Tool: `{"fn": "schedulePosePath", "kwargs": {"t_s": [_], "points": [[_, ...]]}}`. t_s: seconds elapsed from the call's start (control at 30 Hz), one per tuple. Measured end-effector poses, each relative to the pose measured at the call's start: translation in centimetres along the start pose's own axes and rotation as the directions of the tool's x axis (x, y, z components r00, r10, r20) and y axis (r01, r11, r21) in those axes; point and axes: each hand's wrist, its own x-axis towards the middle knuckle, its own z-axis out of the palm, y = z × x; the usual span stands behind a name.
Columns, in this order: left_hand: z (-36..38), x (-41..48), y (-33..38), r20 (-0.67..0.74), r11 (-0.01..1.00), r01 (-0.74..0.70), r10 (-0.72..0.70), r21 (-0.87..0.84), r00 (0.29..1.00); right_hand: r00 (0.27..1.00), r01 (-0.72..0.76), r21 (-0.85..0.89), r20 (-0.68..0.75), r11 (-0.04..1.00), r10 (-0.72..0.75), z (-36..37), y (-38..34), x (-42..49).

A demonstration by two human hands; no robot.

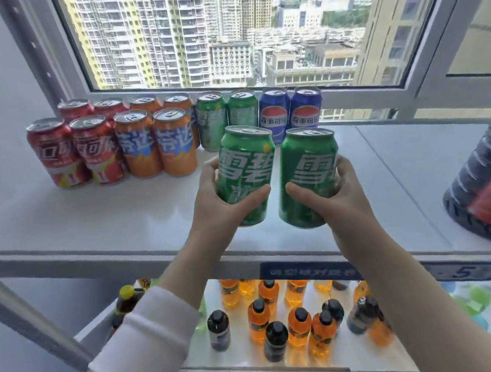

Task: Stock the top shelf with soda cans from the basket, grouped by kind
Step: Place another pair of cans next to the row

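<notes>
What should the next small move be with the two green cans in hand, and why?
Probably set the left green can and right green can down just in front of the shelved green cans: red cans and orange cans already stand two deep, and the top shelf before the green pair is bare.

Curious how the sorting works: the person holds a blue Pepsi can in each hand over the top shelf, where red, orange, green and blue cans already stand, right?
Not quite. The head view shows the left hand gripping the left Sprite can and the right hand the right Sprite can, both green, not blue Pepsi. The rest is right.
</notes>
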Motion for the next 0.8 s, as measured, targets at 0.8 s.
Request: {"fn": "schedulePosePath", "kwargs": {"t_s": [0.8], "points": [[-2.9, 11.1, -4.6, -0.030, 0.947, 0.019, -0.010, 0.322, 0.999, 0.987, 0.153, -0.246, -0.013, 0.957, -0.161, 4.5, 5.4, 13.2]]}}
